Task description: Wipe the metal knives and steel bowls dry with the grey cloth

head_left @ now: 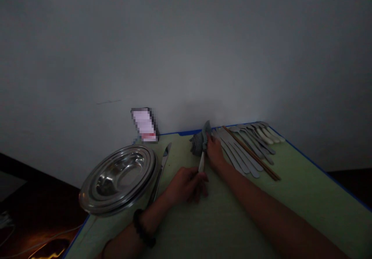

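Observation:
My left hand pinches the lower end of a table knife by its pale metal handle. The knife points up and away from me, and its upper part is largely hidden by cloth. Around that upper part, my right hand grips a grey patterned cloth, its fingers closed and partly out of sight. A bunched part of the cloth hangs to the left of the knife. Just right of my right hand, several flat metal knives lie side by side on the table.
Wooden chopsticks lie right of the knives, then several metal utensils and pale-handled spoons. Stacked steel dishes stand on the left, with another knife beside them. A phone leans against the wall. The green tabletop has blue edges.

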Motion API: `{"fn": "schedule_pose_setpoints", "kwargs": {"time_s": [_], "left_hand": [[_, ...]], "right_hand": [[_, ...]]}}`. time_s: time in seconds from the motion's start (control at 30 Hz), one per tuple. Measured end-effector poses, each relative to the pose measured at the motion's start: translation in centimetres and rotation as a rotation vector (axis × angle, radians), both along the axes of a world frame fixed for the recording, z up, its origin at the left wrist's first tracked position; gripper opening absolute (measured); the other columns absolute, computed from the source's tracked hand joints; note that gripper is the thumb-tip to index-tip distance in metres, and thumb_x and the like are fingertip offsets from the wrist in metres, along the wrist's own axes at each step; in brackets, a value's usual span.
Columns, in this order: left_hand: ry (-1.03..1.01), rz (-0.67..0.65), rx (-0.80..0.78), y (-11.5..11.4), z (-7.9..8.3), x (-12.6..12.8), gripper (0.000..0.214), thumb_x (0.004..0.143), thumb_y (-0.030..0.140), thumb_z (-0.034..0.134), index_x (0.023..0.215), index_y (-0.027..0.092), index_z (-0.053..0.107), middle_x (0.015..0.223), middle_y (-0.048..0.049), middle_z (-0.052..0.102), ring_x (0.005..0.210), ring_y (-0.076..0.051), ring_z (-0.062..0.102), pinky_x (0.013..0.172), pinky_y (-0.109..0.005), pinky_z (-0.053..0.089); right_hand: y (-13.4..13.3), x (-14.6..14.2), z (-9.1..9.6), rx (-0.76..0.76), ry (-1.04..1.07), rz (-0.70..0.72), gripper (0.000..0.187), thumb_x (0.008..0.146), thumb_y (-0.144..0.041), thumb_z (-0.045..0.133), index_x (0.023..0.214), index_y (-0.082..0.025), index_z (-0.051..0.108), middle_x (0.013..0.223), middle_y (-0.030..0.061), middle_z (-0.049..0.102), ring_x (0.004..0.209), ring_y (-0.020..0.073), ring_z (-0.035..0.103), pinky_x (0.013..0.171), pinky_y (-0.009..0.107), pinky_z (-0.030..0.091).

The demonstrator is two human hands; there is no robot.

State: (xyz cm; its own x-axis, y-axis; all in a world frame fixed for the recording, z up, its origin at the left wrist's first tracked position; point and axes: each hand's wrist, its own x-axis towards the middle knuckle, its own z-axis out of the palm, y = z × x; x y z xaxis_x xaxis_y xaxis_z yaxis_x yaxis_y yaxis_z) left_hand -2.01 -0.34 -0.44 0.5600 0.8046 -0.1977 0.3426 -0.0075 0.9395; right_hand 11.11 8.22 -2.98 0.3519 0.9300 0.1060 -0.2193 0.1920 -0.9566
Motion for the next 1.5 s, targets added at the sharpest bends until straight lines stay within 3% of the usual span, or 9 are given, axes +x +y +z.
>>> {"fn": "schedule_pose_setpoints", "kwargs": {"time_s": [0.17,0.3,0.6,0.9,1.17,1.3,1.4,1.5], "left_hand": [[-0.041,0.096,0.017,0.4,-0.2,0.2,0.04,0.085,0.053,0.041,0.067,0.018,0.049,0.05,0.0007,0.061,0.029,-0.007,0.043,0.027,-0.017,0.03],[-0.048,0.123,0.031,0.7,-0.2,0.1,0.045,0.084,0.056,0.04,0.062,0.018,0.049,0.042,0.0033,0.053,0.028,-0.007,0.04,0.027,-0.018,0.03],[-0.053,0.164,0.006,0.6,0.3,0.3,0.049,0.082,0.058,0.042,0.057,0.017,0.052,0.038,0.0043,0.047,0.028,-0.007,0.037,0.029,-0.019,0.028],[-0.137,0.162,-0.11,0.7,0.2,0.1,0.047,0.079,0.057,0.048,0.059,0.015,0.057,0.048,0.0,0.055,0.034,-0.008,0.044,0.033,-0.02,0.031],[-0.002,0.237,-0.013,0.3,0.3,0.7,0.05,0.083,0.06,0.04,0.062,0.017,0.055,0.045,0.0027,0.05,0.033,-0.009,0.041,0.033,-0.021,0.029],[0.052,0.155,0.037,0.2,0.4,0.6,0.048,0.086,0.055,0.036,0.061,0.018,0.052,0.047,0.0019,0.05,0.037,-0.01,0.043,0.038,-0.021,0.033],[0.149,0.057,0.183,-0.1,0.5,0.7,0.041,0.087,0.046,0.038,0.059,0.018,0.05,0.049,0.0015,0.052,0.043,-0.011,0.047,0.045,-0.021,0.036],[0.25,0.02,0.341,-0.5,0.6,0.9,0.033,0.085,0.036,0.042,0.059,0.018,0.049,0.049,0.0018,0.052,0.046,-0.011,0.048,0.048,-0.023,0.035]], "right_hand": [[-4.0,-0.7,0.4,-0.044,-0.216,-0.009,0.038,0.077,-0.053,0.049,0.072,-0.016,0.058,0.067,0.0033,0.062,0.064,0.0163,0.056,0.06,0.027,0.041],[-6.1,-1.3,0.4,-0.064,-0.265,0.04,0.034,0.078,-0.048,0.051,0.083,-0.015,0.059,0.074,0.0048,0.063,0.071,0.0187,0.059,0.065,0.029,0.043],[-5.8,-1.4,0.9,-0.051,-0.256,0.102,0.03,0.078,-0.045,0.053,0.079,-0.016,0.06,0.073,0.0037,0.064,0.069,0.0174,0.059,0.065,0.027,0.043],[-5.8,-1.2,0.8,-0.036,-0.119,0.23,0.026,0.078,-0.044,0.056,0.078,-0.018,0.061,0.074,0.0011,0.063,0.072,0.0164,0.056,0.069,0.027,0.042],[-5.6,-1.1,1.1,-0.082,-0.099,0.255,0.027,0.076,-0.044,0.058,0.078,-0.018,0.062,0.075,0.0016,0.064,0.073,0.0166,0.057,0.072,0.029,0.043],[-5.4,-0.9,1.2,-0.092,-0.045,0.255,0.024,0.072,-0.042,0.061,0.076,-0.018,0.063,0.072,0.0014,0.065,0.069,0.0155,0.059,0.07,0.028,0.045],[-5.2,-0.5,1.3,-0.141,0.123,0.264,0.028,0.067,-0.045,0.064,0.074,-0.018,0.065,0.07,0.0021,0.067,0.067,0.0156,0.061,0.066,0.027,0.047],[-5.1,-0.3,1.4,-0.167,0.296,0.359,0.031,0.064,-0.048,0.067,0.071,-0.018,0.066,0.065,0.0023,0.067,0.064,0.0158,0.062,0.061,0.027,0.048]]}}
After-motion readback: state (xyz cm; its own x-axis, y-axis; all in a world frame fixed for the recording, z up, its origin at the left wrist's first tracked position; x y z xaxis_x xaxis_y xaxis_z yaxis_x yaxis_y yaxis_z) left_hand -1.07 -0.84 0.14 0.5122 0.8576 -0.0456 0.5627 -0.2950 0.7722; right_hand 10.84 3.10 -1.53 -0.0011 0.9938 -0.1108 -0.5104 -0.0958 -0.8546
